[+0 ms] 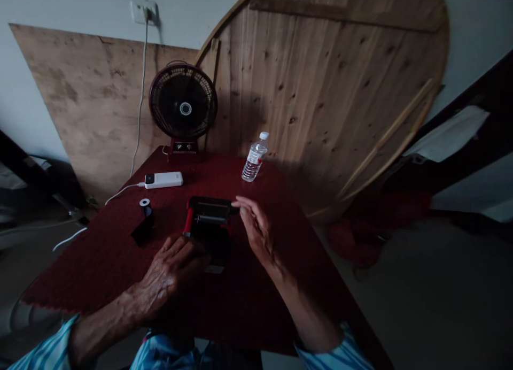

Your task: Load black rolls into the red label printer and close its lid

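A small black and red device [209, 219] with a metal roller lies on the dark red table [120, 263] in front of me. My left hand [172, 268] rests on the table at the device's near left end, fingers curled against its black lower part. My right hand [256, 228] reaches in from the right, its fingertips touching the device's upper right corner, fingers held loosely together. A small black roll with a white core [145, 205] stands to the left, above a black flat piece [142, 232].
A white power bank [163, 179] with a cable lies at the back left. A dark table fan [183, 105] stands at the table's far edge. A clear water bottle [254, 157] stands at the back right. Wooden boards lean on the wall behind.
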### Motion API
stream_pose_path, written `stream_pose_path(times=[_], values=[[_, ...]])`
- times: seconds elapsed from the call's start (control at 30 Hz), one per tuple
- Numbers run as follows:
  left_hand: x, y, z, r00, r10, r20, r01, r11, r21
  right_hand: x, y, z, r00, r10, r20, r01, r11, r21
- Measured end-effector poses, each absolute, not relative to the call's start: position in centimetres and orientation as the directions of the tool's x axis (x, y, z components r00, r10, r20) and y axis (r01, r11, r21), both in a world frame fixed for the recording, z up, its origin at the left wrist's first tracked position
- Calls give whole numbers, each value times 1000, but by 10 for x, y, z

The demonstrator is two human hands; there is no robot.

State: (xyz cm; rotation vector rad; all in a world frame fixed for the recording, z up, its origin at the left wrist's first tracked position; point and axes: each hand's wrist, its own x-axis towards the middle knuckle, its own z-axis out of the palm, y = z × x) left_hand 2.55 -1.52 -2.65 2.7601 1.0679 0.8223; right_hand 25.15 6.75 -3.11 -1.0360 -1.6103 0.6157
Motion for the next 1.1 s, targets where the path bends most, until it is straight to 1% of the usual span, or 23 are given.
stream_pose_path(times=[0.1,0.23,0.33,0.47,0.53,0.63,0.7,0.77,0.8,0.87,0.93,1.0,1.03,1.1], values=[[26,-15,-30,613,644,457,614,-753,237,258,38,-45,-130,851,508,385,516,-765],[22,-9,-29,547,646,532,626,-738,252,264,27,-57,-225,776,589,454,618,-642],[16,0,-24,494,667,558,697,-687,205,265,31,-60,-227,753,618,460,642,-613],[10,9,-24,541,668,512,741,-666,87,265,34,-64,-225,717,660,440,679,-587],[9,10,-27,548,662,512,752,-658,47,267,34,-67,-232,695,681,424,702,-572],[8,12,-31,547,650,528,755,-655,23,269,34,-71,-257,678,689,420,720,-552],[7,12,-33,543,643,540,748,-663,37,271,36,-73,-288,649,705,413,748,-520],[6,11,-33,526,662,534,738,-668,100,271,38,-75,-303,628,716,395,767,-506],[6,10,-32,510,690,515,730,-663,165,271,38,-75,-300,638,709,381,762,-524],[5,6,-29,436,785,440,707,-601,371,269,37,-78,-259,691,675,333,719,-610],[4,1,-26,282,897,341,659,-440,610,266,34,-83,-189,747,637,269,663,-699],[5,-2,-23,99,968,233,563,-247,788,265,31,-89,-104,764,637,237,641,-730],[6,-2,-22,33,984,177,505,-170,846,266,30,-92,-64,764,642,249,635,-731],[9,1,-19,-14,998,63,396,-53,917,269,31,-97,11,775,631,301,600,-741]])
